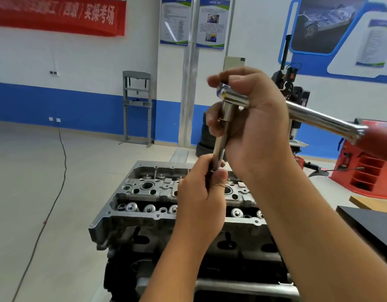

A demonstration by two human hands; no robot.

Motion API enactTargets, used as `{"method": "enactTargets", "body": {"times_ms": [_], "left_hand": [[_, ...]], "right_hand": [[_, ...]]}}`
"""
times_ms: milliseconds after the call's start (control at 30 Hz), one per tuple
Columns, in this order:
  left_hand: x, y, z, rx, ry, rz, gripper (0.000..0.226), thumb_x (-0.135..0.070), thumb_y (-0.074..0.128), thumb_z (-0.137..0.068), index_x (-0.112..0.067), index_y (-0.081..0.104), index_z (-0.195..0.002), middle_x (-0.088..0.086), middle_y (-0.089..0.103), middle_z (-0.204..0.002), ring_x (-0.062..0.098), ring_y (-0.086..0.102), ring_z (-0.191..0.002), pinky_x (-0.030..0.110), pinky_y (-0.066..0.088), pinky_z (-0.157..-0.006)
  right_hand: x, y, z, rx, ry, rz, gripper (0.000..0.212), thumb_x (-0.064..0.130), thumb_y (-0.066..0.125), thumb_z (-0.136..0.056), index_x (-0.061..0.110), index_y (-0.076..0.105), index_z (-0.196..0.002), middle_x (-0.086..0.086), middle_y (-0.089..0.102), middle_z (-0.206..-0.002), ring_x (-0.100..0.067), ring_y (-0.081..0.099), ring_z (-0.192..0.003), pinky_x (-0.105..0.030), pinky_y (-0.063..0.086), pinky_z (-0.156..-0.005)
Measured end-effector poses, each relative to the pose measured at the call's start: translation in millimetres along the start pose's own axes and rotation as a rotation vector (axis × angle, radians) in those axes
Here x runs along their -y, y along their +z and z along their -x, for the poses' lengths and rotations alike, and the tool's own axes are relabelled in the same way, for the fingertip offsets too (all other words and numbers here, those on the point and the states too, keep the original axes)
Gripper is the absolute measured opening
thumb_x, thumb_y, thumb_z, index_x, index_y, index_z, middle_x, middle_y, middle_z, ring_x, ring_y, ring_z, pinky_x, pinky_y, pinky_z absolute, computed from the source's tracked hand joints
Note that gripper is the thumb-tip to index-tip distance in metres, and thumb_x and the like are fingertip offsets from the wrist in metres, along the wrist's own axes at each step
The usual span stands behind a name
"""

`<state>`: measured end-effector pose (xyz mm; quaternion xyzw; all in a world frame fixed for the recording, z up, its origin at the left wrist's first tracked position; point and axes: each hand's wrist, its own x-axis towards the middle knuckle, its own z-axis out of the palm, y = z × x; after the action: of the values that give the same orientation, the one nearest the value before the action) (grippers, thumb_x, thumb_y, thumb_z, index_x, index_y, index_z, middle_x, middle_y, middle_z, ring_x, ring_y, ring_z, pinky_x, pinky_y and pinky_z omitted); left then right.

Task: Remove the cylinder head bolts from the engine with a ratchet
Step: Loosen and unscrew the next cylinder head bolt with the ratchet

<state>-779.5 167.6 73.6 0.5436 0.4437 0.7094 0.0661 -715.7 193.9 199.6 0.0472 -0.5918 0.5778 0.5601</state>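
the right hand [251,118] is raised above the engine [166,214], its fingers curled around the head of a chrome ratchet [234,98], with the thumb laid over the top of the head. the ratchet's polished handle runs out to the right and ends in a red grip [377,140] near the frame's edge. a long chrome extension bar [223,136] hangs from the ratchet head, tilted slightly down and to the left, and the right hand's lower fingers wrap around its upper part. the left hand [201,192] sits just below, fingers and thumb closed around the bar's lower end, where a dark piece with a thin bright ring [212,170] shows between thumb and fingers; whether that is a socket or a bolt cannot be told. the whole tool is held in the air, clear of the engine. the engine stands below and in front of the person, its cylinder head [144,192] open on top, with a row of valve springs [150,208] along the near side and round bores along the middle. behind it the pale floor [46,171] carries a black cable [61,166] trailing toward the wall, a grey press frame [137,105] stands against the blue-striped wall, and a red banner [57,16] hangs high on the left. two posters [194,22] hang beside a grey column, a red machine [366,171] stands at right, and a dark worktop [373,223] edge shows at the lower right.
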Motion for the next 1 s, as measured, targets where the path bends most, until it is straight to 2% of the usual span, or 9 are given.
{"method": "enactTargets", "body": {"times_ms": [67,167,267,467,533,633,733,900,1000], "left_hand": [[-1,-2,0,-0.002,-0.013,0.018,0.012,-0.030,0.049,-0.098,-0.029,0.058,-0.090,0.004,0.057,-0.069,0.013,0.044,-0.055,0.031,0.040,-0.052],[-2,-6,0,0.061,-0.068,0.102,0.013,-0.038,0.050,-0.099,-0.032,0.059,-0.093,0.005,0.060,-0.078,0.014,0.050,-0.064,0.035,0.044,-0.059],[-3,-9,-2,0.109,-0.074,0.141,0.019,-0.041,0.047,-0.101,-0.030,0.062,-0.101,-0.004,0.061,-0.078,0.011,0.055,-0.072,0.032,0.047,-0.068],[-4,-3,0,0.038,-0.032,0.076,0.017,-0.036,0.047,-0.099,-0.037,0.059,-0.086,0.003,0.056,-0.072,0.022,0.048,-0.061,0.036,0.042,-0.053],[-4,-4,1,0.005,-0.028,0.069,0.016,-0.035,0.048,-0.098,-0.036,0.058,-0.086,0.001,0.057,-0.071,0.024,0.049,-0.061,0.039,0.044,-0.054],[-2,-8,1,0.030,-0.059,0.086,0.014,-0.039,0.048,-0.099,-0.035,0.059,-0.091,0.003,0.062,-0.078,0.024,0.054,-0.068,0.045,0.049,-0.062],[-1,-10,-1,0.104,-0.066,0.095,0.016,-0.044,0.046,-0.100,-0.039,0.061,-0.100,-0.006,0.066,-0.084,0.008,0.059,-0.075,0.028,0.049,-0.071],[-2,-5,0,0.071,-0.034,0.027,0.015,-0.037,0.045,-0.100,-0.041,0.059,-0.095,-0.009,0.062,-0.078,0.010,0.056,-0.069,0.033,0.047,-0.064],[-4,-3,2,0.032,-0.026,0.012,0.014,-0.035,0.045,-0.099,-0.037,0.058,-0.093,0.001,0.061,-0.076,0.027,0.055,-0.068,0.044,0.047,-0.060]], "right_hand": [[-1,6,-1,0.014,-0.025,0.025,0.009,0.010,0.056,-0.075,0.010,0.065,-0.075,-0.013,0.067,-0.083,-0.023,0.047,-0.044,-0.025,0.034,-0.048],[4,3,-9,0.176,0.169,-0.120,0.014,0.016,0.055,-0.066,0.010,0.057,-0.078,-0.008,0.063,-0.075,-0.017,0.036,-0.039,-0.022,0.021,-0.049],[8,-4,-12,0.230,0.267,-0.261,0.018,0.024,0.044,-0.072,0.011,0.048,-0.083,-0.006,0.058,-0.076,-0.016,0.034,-0.035,-0.024,0.014,-0.052],[2,4,5,0.007,0.026,-0.029,0.008,0.014,0.057,-0.078,0.009,0.060,-0.083,-0.012,0.064,-0.081,-0.020,0.041,-0.042,-0.027,0.033,-0.048],[0,13,4,0.014,-0.030,0.073,0.004,0.011,0.058,-0.075,0.010,0.062,-0.075,-0.013,0.061,-0.076,-0.021,0.041,-0.040,-0.027,0.033,-0.045],[5,13,-7,0.181,0.179,-0.052,0.006,0.012,0.055,-0.068,0.010,0.057,-0.074,-0.012,0.058,-0.071,-0.015,0.032,-0.036,-0.020,0.023,-0.046],[11,-3,-13,0.238,0.323,-0.306,0.016,0.022,0.048,-0.069,0.010,0.051,-0.079,-0.010,0.054,-0.073,-0.013,0.025,-0.034,-0.019,0.014,-0.051],[6,-6,2,0.107,0.129,-0.170,0.008,0.016,0.054,-0.079,0.010,0.056,-0.084,-0.010,0.060,-0.078,-0.017,0.032,-0.043,-0.025,0.025,-0.050],[3,4,4,0.020,-0.017,-0.011,0.003,0.010,0.055,-0.078,0.009,0.059,-0.079,-0.013,0.058,-0.076,-0.016,0.030,-0.045,-0.025,0.028,-0.048]]}}
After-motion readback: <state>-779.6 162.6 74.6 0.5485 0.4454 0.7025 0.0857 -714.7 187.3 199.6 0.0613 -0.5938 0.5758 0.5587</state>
